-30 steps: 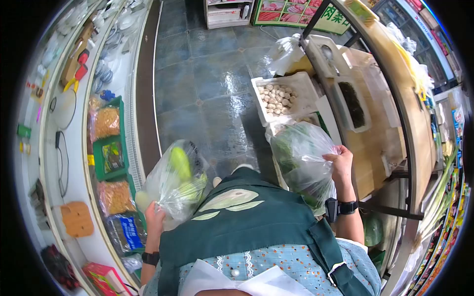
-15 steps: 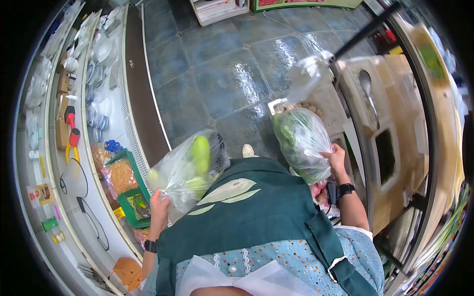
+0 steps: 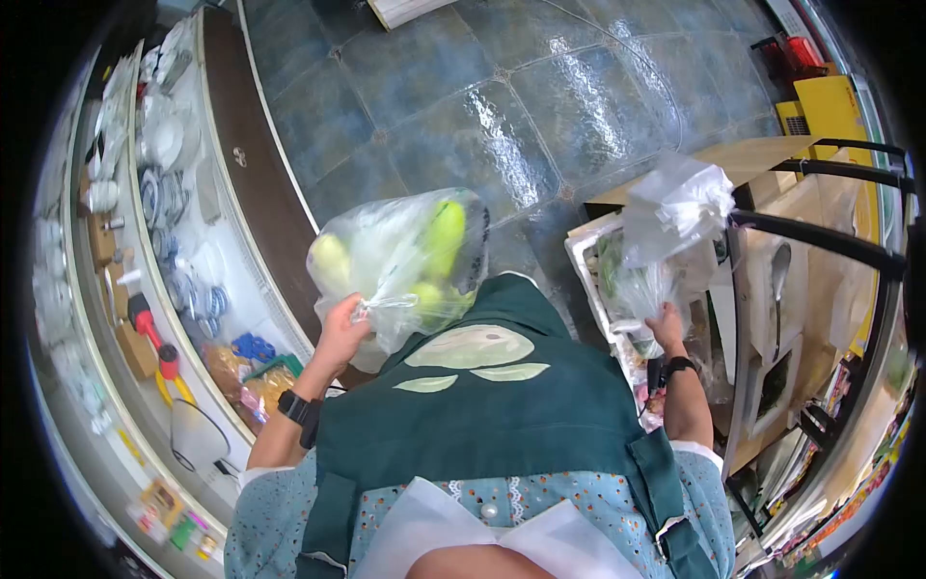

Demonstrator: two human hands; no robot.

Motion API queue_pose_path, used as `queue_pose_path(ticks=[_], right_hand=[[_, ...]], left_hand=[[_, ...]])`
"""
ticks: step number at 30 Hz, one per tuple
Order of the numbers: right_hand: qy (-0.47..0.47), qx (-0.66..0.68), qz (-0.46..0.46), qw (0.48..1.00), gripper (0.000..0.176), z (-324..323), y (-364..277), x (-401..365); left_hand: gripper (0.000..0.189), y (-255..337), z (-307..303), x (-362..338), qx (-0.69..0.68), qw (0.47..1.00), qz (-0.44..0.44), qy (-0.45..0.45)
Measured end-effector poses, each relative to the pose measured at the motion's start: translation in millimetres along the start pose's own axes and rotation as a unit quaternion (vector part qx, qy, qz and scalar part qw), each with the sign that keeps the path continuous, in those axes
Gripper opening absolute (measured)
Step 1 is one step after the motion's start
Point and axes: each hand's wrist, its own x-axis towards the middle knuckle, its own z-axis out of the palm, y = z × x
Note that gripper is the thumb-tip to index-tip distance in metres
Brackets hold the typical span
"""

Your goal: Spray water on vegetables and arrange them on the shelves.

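Note:
Gathered at its neck, a clear plastic bag (image 3: 371, 251) of pale and bright green vegetables (image 3: 446, 236) hangs from my closed left hand (image 3: 342, 331). The bag is held out over the floor in front of my apron. On the other side, my right hand (image 3: 666, 328) is closed on another clear plastic bag (image 3: 644, 289), low over a white crate (image 3: 586, 265). Leafy greens (image 3: 610, 265) show at that bag's left side. A crumpled white plastic bag (image 3: 675, 207) stands just above it and covers part of the view.
Shelves of dishes (image 3: 174, 140) line my left, with a red and yellow handled strainer (image 3: 159, 347) hanging there. To my right stands a rack with a black rail (image 3: 820, 236), trays and a metal spoon (image 3: 779, 275). Shiny grey-blue tiles (image 3: 424, 125) lie ahead.
The right hand's bag of greens has gone down over the white crate and is now mostly hidden. My left hand's bag has risen forward. The view has turned and shifted toward the right-hand rack.

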Motion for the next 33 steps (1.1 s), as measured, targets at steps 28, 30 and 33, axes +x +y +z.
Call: queue_pose_path(ticks=[28, 30, 33], right_hand=[[0.035, 0.343, -0.274, 0.898, 0.004, -57.1, -499.4, 99.4], [0.048, 0.358, -0.244, 0.900, 0.005, -48.4, -486.0, 120.4], [0.072, 0.363, -0.136, 0.919, 0.010, -12.6, -446.2, 174.6]], left_hand=[[0.052, 241.4, 55.8, 339.3, 0.345, 0.865, 0.161, -0.328], [0.054, 244.0, 51.5, 357.4, 0.358, 0.864, 0.113, -0.335], [0.052, 249.9, 12.3, 402.3, 0.262, 0.909, 0.147, -0.288]])
